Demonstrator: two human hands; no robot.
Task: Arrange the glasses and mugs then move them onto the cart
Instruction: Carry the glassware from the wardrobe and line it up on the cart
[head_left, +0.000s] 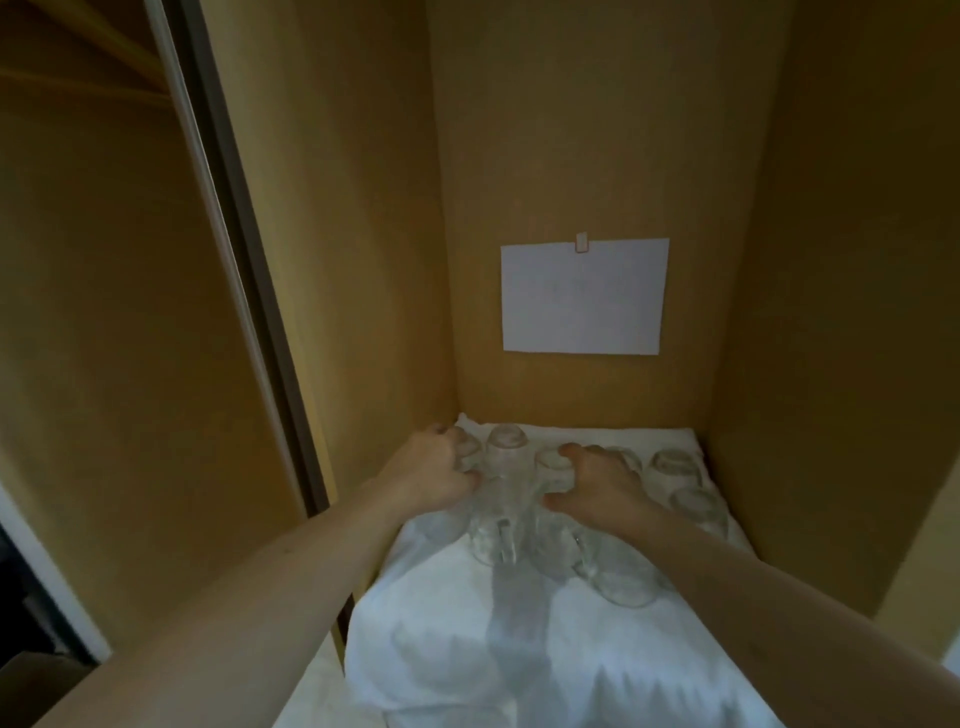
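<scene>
Inside, left hand (434, 467) and right hand (597, 480) gripping glasses (506, 467), paper sheet (582, 297) unreadable

In the lower middle of the frame I see a wooden shelf (332, 670) inside a cupboard, covered by a white cloth (467, 654) that bunches toward the bottom edge. Clear glasses (680, 467) stand upside down on the cloth, clustered from centre to right; the blur hides their exact number.

You face storage cupboard, likely home or hospitality: tan wooden cupboard walls (337, 260), white cloth shelf liner (467, 649) under your hands, white paper sheet (584, 299) taped beyond them.
</scene>
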